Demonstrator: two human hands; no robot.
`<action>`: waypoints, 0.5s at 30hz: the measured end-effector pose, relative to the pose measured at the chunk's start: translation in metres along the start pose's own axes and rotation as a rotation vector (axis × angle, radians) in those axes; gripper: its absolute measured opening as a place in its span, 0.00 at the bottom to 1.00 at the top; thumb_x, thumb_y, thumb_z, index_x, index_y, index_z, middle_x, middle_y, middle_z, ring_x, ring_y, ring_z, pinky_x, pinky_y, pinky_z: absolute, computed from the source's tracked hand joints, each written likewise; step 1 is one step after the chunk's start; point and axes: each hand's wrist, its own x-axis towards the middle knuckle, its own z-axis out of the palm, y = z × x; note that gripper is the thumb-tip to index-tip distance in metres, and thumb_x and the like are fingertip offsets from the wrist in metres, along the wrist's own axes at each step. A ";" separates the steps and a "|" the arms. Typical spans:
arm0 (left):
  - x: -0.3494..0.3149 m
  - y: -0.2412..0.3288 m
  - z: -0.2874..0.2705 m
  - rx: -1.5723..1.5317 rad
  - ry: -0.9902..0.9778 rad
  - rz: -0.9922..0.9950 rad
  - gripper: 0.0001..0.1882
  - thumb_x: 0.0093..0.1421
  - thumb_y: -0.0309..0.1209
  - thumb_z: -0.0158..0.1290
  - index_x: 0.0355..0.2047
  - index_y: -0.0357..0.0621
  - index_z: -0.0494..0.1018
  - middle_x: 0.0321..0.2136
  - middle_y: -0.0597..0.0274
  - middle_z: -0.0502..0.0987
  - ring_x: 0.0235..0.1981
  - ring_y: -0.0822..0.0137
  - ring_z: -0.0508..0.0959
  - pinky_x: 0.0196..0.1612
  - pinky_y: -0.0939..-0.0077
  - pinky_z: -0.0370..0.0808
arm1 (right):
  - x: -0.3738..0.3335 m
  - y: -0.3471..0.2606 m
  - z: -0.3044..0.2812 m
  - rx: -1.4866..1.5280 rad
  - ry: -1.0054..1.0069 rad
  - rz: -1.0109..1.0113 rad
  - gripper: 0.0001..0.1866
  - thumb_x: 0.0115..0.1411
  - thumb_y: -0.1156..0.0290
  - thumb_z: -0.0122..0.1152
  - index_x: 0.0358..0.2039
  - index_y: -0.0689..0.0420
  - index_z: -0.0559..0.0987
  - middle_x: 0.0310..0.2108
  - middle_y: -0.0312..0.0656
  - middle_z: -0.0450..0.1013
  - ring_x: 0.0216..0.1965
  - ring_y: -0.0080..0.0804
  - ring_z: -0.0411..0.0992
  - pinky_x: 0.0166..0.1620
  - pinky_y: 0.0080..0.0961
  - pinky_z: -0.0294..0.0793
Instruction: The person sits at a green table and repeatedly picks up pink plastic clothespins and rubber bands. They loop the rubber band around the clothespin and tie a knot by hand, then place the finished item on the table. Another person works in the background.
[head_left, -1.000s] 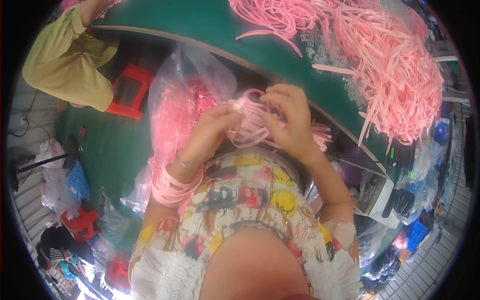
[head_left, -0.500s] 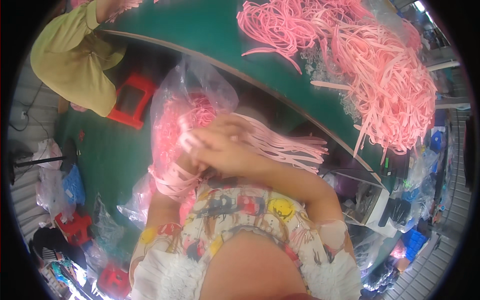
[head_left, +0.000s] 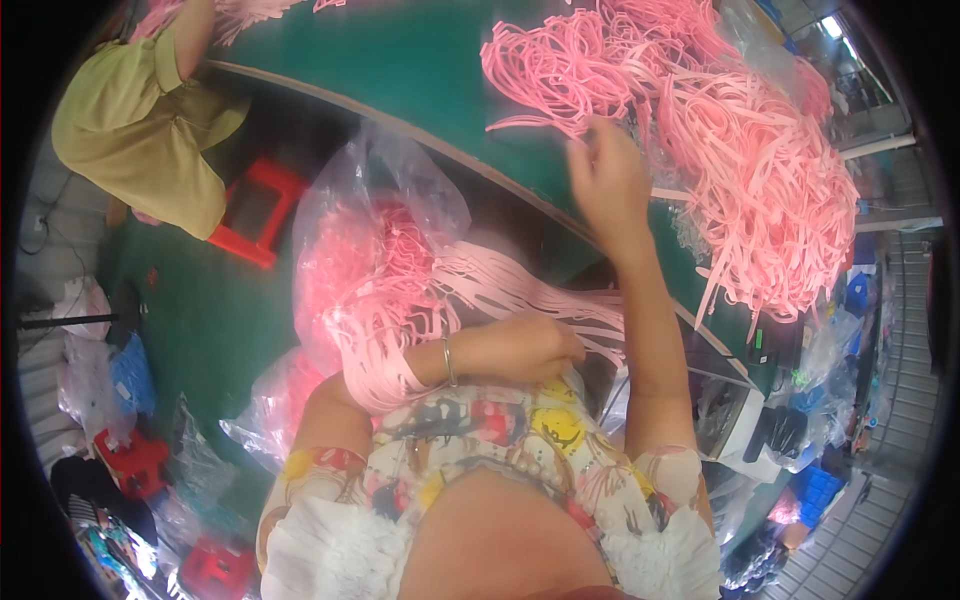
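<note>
Several pale pink strap loops [head_left: 378,358] hang around the left forearm [head_left: 425,368], just beside a metal bracelet [head_left: 449,360]. The left hand [head_left: 545,347] lies in front of the torso with fingers curled inward; whether it grips anything cannot be determined. A spread of pale pink strands [head_left: 515,283] runs to the right on the far side of that hand, short of the table edge. The right hand [head_left: 611,180] is extended over the green table [head_left: 400,65], fingers partly bent, at the near left side of the pink strap heap [head_left: 775,180]; contact with a strap cannot be confirmed. A clear plastic bag [head_left: 340,205] containing pink material stands left of the strands. Farther left are a red stool [head_left: 262,215] and a co-worker in a yellow-green garment [head_left: 140,150].
</note>
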 end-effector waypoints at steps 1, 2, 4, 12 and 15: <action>0.002 -0.002 -0.003 -0.012 0.028 -0.019 0.11 0.58 0.32 0.49 0.37 0.39 0.75 0.34 0.50 0.77 0.36 0.50 0.77 0.41 0.59 0.73 | -0.006 0.017 0.001 -0.014 -0.059 0.016 0.09 0.56 0.68 0.57 0.35 0.58 0.78 0.30 0.47 0.74 0.33 0.48 0.72 0.38 0.42 0.70; 0.002 -0.003 -0.006 -0.020 0.055 -0.043 0.11 0.58 0.32 0.49 0.37 0.39 0.75 0.34 0.50 0.77 0.36 0.50 0.77 0.41 0.59 0.73 | -0.011 0.029 0.004 -0.022 -0.114 0.033 0.09 0.56 0.68 0.57 0.35 0.57 0.78 0.30 0.46 0.74 0.33 0.48 0.72 0.38 0.41 0.70; 0.000 -0.001 -0.009 -0.065 0.146 -0.044 0.10 0.56 0.29 0.50 0.37 0.39 0.75 0.32 0.50 0.77 0.34 0.51 0.77 0.40 0.60 0.73 | -0.014 0.031 0.006 0.026 -0.164 0.041 0.08 0.56 0.68 0.58 0.35 0.56 0.78 0.29 0.45 0.73 0.33 0.47 0.72 0.37 0.41 0.69; -0.009 0.022 -0.062 0.412 0.838 0.033 0.11 0.54 0.25 0.53 0.39 0.37 0.74 0.33 0.49 0.76 0.34 0.49 0.75 0.39 0.62 0.72 | -0.071 -0.002 -0.029 0.118 -0.077 -0.250 0.05 0.50 0.73 0.58 0.29 0.55 0.76 0.22 0.39 0.67 0.26 0.39 0.68 0.31 0.34 0.65; -0.004 0.027 -0.070 0.612 0.753 -0.006 0.16 0.55 0.23 0.52 0.45 0.36 0.71 0.36 0.49 0.75 0.36 0.51 0.75 0.39 0.64 0.71 | -0.107 -0.019 -0.039 0.197 -0.114 -0.355 0.10 0.44 0.73 0.58 0.30 0.56 0.76 0.21 0.36 0.64 0.26 0.34 0.67 0.31 0.31 0.64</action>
